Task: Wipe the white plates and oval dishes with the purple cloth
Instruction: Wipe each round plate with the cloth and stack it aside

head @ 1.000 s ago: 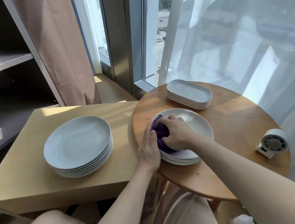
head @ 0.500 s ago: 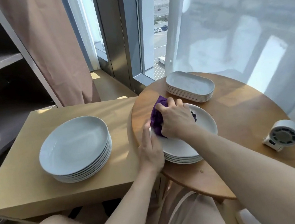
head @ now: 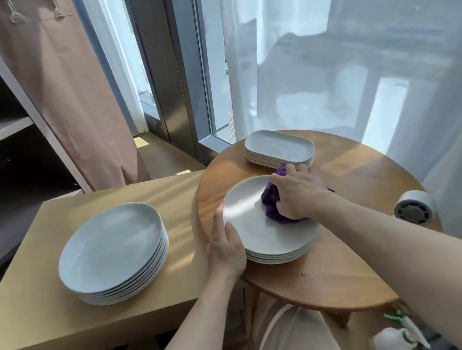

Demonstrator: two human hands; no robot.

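Now: two hands, one cloth, three stacks

Nearest, the left hand rests straight-fingered against the rim of a plate stack, roughly five deep, on the round table. On its top plate lies the single purple cloth, bunched in the curled right hand. To the left, a second plate stack, about seven, sits on the square table. Farthest stands one pile of oval dishes.
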